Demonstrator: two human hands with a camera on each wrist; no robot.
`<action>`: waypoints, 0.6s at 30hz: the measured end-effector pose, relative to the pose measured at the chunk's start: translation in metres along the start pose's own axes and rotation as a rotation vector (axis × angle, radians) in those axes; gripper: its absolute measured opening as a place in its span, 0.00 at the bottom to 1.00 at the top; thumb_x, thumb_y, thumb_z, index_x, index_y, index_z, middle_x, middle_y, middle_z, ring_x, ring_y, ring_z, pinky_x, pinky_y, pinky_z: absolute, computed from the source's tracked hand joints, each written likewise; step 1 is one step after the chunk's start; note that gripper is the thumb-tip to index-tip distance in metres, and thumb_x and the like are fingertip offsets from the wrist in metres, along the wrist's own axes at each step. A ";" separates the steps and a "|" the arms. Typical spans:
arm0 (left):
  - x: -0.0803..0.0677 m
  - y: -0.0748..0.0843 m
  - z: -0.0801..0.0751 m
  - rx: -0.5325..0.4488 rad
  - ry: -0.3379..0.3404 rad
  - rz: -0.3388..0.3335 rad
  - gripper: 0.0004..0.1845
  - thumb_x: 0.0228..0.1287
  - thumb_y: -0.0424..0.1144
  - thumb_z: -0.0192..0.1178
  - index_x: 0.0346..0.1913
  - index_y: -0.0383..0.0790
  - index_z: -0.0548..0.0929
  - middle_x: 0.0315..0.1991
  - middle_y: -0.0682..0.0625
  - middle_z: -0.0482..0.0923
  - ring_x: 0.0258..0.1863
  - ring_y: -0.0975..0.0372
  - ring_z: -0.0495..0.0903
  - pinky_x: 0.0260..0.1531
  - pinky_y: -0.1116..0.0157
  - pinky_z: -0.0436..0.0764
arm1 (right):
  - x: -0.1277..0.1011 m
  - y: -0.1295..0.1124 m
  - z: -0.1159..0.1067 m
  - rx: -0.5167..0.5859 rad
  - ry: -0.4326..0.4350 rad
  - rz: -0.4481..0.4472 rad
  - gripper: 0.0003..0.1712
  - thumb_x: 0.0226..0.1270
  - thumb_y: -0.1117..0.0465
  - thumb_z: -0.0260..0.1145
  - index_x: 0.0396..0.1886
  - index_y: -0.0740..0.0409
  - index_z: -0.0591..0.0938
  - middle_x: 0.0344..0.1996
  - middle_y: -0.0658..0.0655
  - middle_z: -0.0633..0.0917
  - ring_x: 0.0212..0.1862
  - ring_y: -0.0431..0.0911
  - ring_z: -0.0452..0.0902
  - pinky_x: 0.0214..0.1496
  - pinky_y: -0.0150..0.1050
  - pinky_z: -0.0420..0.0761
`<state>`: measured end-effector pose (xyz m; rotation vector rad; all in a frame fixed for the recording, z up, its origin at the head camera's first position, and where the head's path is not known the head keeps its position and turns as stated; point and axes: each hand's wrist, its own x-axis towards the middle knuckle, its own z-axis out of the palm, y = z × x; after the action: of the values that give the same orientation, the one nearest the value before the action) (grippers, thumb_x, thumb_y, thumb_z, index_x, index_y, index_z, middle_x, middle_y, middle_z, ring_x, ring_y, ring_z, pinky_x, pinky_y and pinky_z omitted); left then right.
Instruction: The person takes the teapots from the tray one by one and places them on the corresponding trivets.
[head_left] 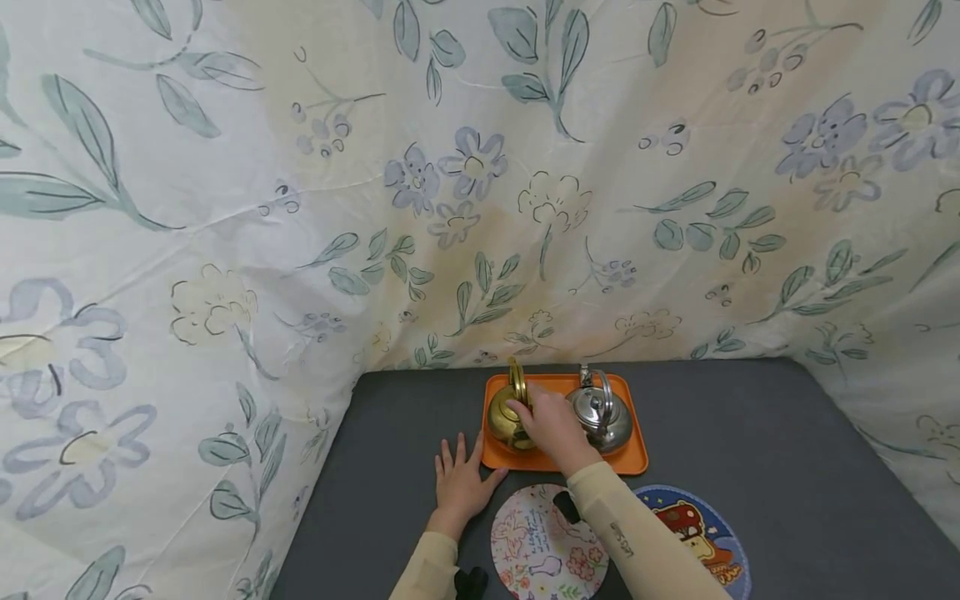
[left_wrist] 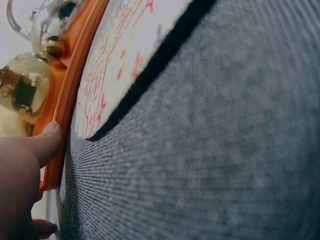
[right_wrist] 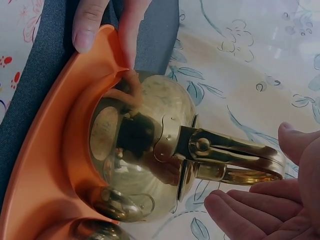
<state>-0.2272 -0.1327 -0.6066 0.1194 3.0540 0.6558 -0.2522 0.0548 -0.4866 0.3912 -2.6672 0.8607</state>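
Note:
A gold kettle (head_left: 502, 415) and a silver kettle (head_left: 619, 427) stand side by side on an orange tray (head_left: 555, 382). My right hand (head_left: 557, 427) is at the gold kettle's handle (right_wrist: 245, 148). In the right wrist view its thumb and loosely extended fingers lie either side of the handle's top, not closed round it. At the tray's near left corner rests my left hand (head_left: 459, 490), fingers spread and straight. Its thumb (left_wrist: 48, 141) touches the tray's near edge in the left wrist view. Part of the gold kettle is hidden behind the right hand in the head view.
A round mat with pink flowers (head_left: 543, 533) lies in front of the tray. Partly under the right sleeve is a blue round mat (head_left: 731, 533) with a cartoon picture. The dark grey table (head_left: 390, 442) meets a leaf-and-flower patterned cloth (head_left: 450, 283) behind and at the sides.

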 end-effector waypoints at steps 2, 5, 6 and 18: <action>0.000 0.000 0.000 0.003 0.001 0.001 0.45 0.65 0.69 0.58 0.80 0.54 0.60 0.79 0.36 0.52 0.79 0.34 0.43 0.74 0.35 0.47 | 0.001 -0.001 0.001 -0.009 0.009 -0.003 0.19 0.73 0.50 0.67 0.43 0.63 0.83 0.25 0.58 0.85 0.26 0.50 0.84 0.26 0.44 0.84; 0.000 0.001 -0.001 0.001 -0.001 -0.001 0.45 0.65 0.69 0.57 0.80 0.54 0.60 0.79 0.36 0.52 0.79 0.34 0.43 0.74 0.35 0.48 | 0.002 -0.001 0.003 -0.012 0.024 0.002 0.19 0.73 0.50 0.67 0.43 0.63 0.84 0.27 0.60 0.86 0.28 0.52 0.85 0.28 0.45 0.85; 0.000 0.001 -0.001 0.001 -0.004 -0.003 0.45 0.65 0.69 0.57 0.80 0.53 0.60 0.79 0.36 0.53 0.79 0.34 0.43 0.74 0.35 0.48 | 0.003 0.000 0.004 -0.013 0.028 0.003 0.18 0.73 0.50 0.66 0.42 0.63 0.84 0.27 0.59 0.86 0.28 0.52 0.85 0.28 0.45 0.85; 0.001 0.000 0.002 0.002 0.013 0.002 0.45 0.65 0.68 0.58 0.80 0.53 0.60 0.79 0.35 0.53 0.79 0.34 0.44 0.74 0.35 0.48 | 0.005 0.000 0.005 -0.041 0.023 0.022 0.19 0.74 0.50 0.65 0.41 0.64 0.83 0.24 0.60 0.85 0.24 0.50 0.83 0.24 0.43 0.82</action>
<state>-0.2283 -0.1323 -0.6082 0.1184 3.0670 0.6560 -0.2573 0.0504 -0.4889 0.3406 -2.6681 0.8099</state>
